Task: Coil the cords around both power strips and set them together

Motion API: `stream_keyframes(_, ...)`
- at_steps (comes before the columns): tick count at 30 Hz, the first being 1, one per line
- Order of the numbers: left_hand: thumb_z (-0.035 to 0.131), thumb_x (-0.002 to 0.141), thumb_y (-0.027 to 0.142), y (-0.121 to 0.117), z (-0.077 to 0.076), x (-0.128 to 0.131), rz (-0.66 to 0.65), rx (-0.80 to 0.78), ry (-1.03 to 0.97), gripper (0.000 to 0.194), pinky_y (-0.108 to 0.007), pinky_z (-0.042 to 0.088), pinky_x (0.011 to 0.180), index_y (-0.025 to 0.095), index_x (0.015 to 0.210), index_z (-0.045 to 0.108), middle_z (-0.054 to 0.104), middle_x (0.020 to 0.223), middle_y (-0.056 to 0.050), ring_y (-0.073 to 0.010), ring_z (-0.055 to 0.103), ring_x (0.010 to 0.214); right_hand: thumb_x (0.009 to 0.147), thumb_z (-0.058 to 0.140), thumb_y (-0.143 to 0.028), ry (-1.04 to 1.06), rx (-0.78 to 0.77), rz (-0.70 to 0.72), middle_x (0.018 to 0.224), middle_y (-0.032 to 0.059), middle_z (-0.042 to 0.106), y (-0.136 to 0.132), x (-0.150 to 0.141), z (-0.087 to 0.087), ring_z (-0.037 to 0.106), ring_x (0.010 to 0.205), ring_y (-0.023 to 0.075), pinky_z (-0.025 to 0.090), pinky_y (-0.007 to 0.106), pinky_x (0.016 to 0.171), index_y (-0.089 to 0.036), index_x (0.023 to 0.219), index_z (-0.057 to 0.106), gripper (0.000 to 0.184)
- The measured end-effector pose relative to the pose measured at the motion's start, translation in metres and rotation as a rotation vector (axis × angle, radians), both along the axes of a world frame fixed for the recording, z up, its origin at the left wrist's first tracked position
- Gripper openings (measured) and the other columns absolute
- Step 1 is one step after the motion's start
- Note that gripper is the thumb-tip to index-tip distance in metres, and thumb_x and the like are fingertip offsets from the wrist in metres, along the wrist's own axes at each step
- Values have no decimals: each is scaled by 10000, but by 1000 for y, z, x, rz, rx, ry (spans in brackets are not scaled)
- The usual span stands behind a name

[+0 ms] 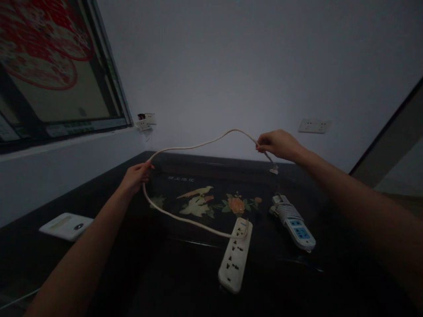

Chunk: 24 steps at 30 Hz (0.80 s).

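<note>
The left forearm (87, 251) is partly hiding a flat white object (64, 225); dimness is obscuring the plug's (274, 170) details. The left hand (136, 175) is grasping a cream cord (188, 147) partway along; the right hand (274, 143) is pinching it, the plug dangling at five o'clock. The white power strip (233, 272) is lying on the black worktop (178, 273), seven o'clock from that grip.

Dimly lit throughout. Shows a plain pale wall (211, 79) across the upper middle of the frame, with a white wall socket (313, 126) right of centre. Has a dark-framed window (95, 94) at upper left, bearing red patterned decorations (53, 35). Spreads into a glossy black desk (172, 273) across the lower half, decorated with a bird (200, 192) and flowers (236, 205).
</note>
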<state>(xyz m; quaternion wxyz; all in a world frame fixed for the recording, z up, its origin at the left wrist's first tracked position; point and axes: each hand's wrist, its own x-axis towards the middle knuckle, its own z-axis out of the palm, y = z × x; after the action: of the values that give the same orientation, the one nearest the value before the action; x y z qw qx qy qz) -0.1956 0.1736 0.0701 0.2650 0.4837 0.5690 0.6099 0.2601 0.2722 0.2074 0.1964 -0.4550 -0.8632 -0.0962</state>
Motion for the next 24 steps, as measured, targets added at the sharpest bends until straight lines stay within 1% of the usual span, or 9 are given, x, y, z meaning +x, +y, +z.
stream_keyframes(2, 663, 721, 510, -6, 0, -13, 1, -16, -79, 382, -149, 144, 355, 139, 721, 568, 252, 468, 104, -28, 206, 366, 775, 676, -274, -65, 94, -83, 747, 50, 713, 1, -1, -7, 648, 763, 216, 406, 286, 628, -213, 805, 709, 76)
stream_keyframes(5, 710, 688, 492, -15, -6, -17, -44, -44, -157, 387, -137, 155, 350, 129, 715, 578, 273, 478, 100, -21, 216, 375, 789, 662, -264, -74, 149, -150, 769, 78, 702, 6, -4, -17, 629, 772, 237, 364, 296, 623, -217, 819, 715, 77)
stream_keyframes(9, 756, 639, 479, -21, -15, -2, -120, -69, -206, 411, -129, 208, 365, 111, 749, 610, 324, 506, 83, -27, 277, 410, 815, 640, -281, -59, 193, -202, 786, 102, 693, 15, -13, -28, 619, 755, 245, 339, 298, 610, -191, 866, 707, 123)
stream_keyframes(13, 781, 609, 476, -22, -19, 16, -164, -74, -220, 433, -132, 253, 386, 100, 753, 624, 356, 525, 72, -30, 312, 435, 840, 613, -332, 12, 232, -236, 802, 97, 697, 23, -23, -34, 618, 746, 233, 339, 290, 597, -189, 913, 689, 178)
stream_keyframes(16, 775, 612, 492, -23, -18, 25, -184, -69, -223, 437, -137, 243, 386, 105, 738, 618, 338, 518, 79, -30, 296, 430, 847, 600, -359, 101, 264, -260, 799, 94, 700, 28, -29, -30, 618, 743, 227, 351, 293, 599, -185, 911, 684, 204)
stream_keyframes(22, 739, 653, 517, -19, -12, 38, -219, -51, -206, 431, -158, 242, 404, 113, 733, 609, 328, 518, 78, -40, 288, 433, 839, 601, -387, 255, 324, -244, 855, 91, 702, 29, -43, -8, 620, 790, 225, 393, 316, 641, -180, 909, 671, 230)
stream_keyframes(24, 724, 663, 527, -18, -11, 42, -226, -37, -194, 428, -164, 242, 412, 121, 731, 606, 320, 516, 79, -45, 283, 438, 831, 609, -379, 302, 327, -224, 863, 86, 701, 28, -48, -3, 624, 809, 229, 409, 329, 666, -179, 899, 667, 219)
